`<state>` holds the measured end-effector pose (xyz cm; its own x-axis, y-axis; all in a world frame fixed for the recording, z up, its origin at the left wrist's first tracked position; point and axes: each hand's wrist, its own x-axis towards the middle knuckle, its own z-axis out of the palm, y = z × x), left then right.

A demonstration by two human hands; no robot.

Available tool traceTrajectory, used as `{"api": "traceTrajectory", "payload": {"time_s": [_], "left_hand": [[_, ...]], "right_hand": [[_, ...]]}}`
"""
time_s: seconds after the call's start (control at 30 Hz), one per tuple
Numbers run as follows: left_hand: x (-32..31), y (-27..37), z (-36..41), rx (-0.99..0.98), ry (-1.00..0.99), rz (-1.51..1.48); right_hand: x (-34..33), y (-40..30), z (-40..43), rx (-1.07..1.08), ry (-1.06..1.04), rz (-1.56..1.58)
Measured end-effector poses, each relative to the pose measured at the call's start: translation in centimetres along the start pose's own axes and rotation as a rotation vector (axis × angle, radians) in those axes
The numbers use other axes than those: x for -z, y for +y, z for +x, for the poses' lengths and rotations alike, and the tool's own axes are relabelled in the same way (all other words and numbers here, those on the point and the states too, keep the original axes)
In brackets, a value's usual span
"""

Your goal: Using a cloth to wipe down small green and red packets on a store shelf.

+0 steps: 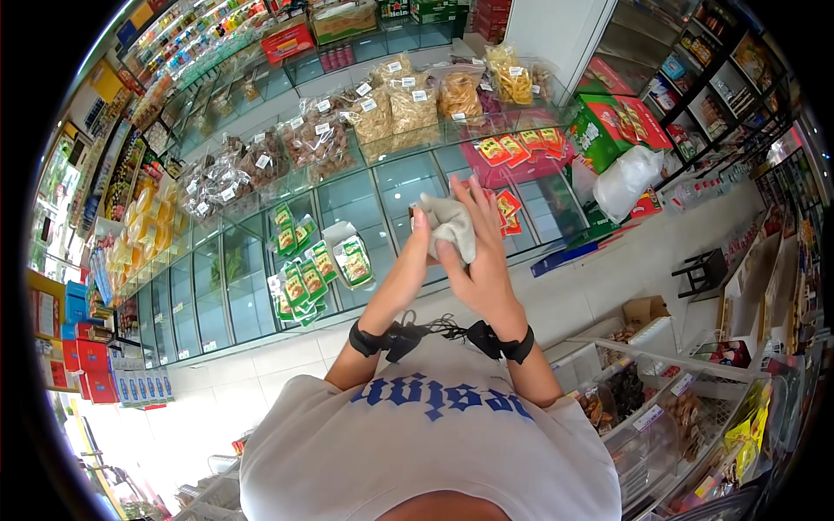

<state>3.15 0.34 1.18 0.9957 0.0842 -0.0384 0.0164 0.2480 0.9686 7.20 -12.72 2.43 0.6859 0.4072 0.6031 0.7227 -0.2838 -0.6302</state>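
Observation:
A crumpled pale grey cloth (454,226) is bunched between my two hands, above the glass display case (348,202). My left hand (409,254) holds it from the left, thumb pointing up along its edge; those fingers are mostly hidden behind the cloth. From the other side my right hand (485,260) presses on it, thumb bent over the front and fingers stretched upward. Left of my hands, several green food packets (306,280) lie on the glass, some in a white open box (340,236). Red packets (507,207) lie just beyond my right hand.
Clear bags of dried food (397,107) line the case's raised back shelf. A green and red carton (599,130) and a white plastic bag (627,182) stand at the right end. Clear food bins (651,417) are behind me on the right, near a black stool (700,272).

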Motion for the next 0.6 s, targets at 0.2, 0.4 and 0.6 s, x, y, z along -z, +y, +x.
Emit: {"api": "traceTrajectory", "payload": {"time_s": [0.2,0.4,0.6], "left_hand": [[0.2,1.6,-1.0,-0.081,-0.15,0.159],[0.0,0.2,0.4,-0.188,-0.01,0.02],[0.4,0.6,0.6,-0.282,0.05,0.039]], "right_hand": [[1.4,3.4,-0.7,-0.298,0.164,0.134],[2.4,0.9,-1.7,-0.776,0.257,0.961],[2.5,0.9,-3.0,-0.666,0.106,0.99]]}}
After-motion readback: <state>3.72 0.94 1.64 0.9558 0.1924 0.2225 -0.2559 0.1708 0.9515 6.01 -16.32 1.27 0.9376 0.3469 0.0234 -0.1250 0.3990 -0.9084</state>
